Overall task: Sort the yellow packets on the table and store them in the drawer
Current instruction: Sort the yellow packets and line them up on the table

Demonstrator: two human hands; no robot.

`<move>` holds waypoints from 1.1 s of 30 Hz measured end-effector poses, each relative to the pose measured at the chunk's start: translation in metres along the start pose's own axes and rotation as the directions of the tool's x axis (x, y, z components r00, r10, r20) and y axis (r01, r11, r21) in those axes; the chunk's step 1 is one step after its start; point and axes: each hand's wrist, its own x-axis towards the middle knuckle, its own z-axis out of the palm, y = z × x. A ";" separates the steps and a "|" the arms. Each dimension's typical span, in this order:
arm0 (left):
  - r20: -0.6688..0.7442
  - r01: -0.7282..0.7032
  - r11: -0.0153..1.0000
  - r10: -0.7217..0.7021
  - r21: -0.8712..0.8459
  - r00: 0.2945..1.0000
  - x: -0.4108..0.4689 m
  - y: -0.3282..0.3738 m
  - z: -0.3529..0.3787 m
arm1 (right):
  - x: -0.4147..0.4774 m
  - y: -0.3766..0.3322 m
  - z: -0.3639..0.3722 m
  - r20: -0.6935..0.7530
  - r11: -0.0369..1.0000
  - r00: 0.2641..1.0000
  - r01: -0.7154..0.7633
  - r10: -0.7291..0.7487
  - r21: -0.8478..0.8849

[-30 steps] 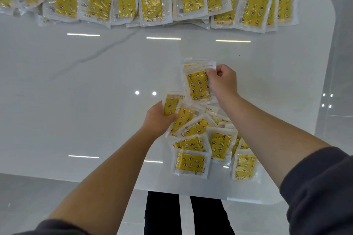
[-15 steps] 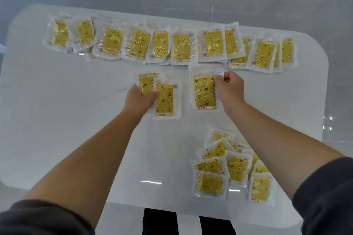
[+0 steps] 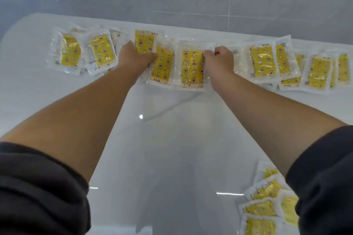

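my left grip (image 3: 137, 59) pinches two packets (image 3: 162, 65), my right grip (image 3: 217, 63) a third packet (image 3: 192, 68), both at the row (image 3: 263, 61). a pile (image 3: 261, 208) well behind my right grip lies unsorted; drawer unseen, so storing seems all ahead.

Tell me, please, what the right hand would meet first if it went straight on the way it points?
Likely the row of clear-wrapped yellow packets beyond the right hand; then the white table's far edge. Depth is unclear.

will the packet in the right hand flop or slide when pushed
Probably floppy: the packet is a thin clear pouch, pinched at one edge by the right hand. Likely light, being flat. It may slide easily, since the table looks glossy.
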 end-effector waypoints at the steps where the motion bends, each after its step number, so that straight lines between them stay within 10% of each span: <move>1: -0.007 -0.017 0.999 0.017 0.043 1.000 0.005 -0.002 0.000 | 0.002 -0.002 0.009 -0.007 1.000 1.000 0.012 -0.012 -0.025; 13: -0.191 -0.088 0.958 0.144 0.274 0.971 0.030 -0.024 -0.063 | -0.018 -0.021 0.033 -0.058 0.868 0.889 0.427 -0.454 -0.252; 25: -0.340 0.082 0.970 0.001 0.229 0.940 0.062 -0.061 -0.114 | -0.026 -0.045 0.137 0.056 0.987 0.992 0.115 -0.109 -0.111; 33: -0.381 0.046 0.918 0.118 0.395 0.917 0.038 -0.067 -0.105 | -0.040 -0.034 0.111 0.082 0.854 0.892 0.449 -0.444 -0.262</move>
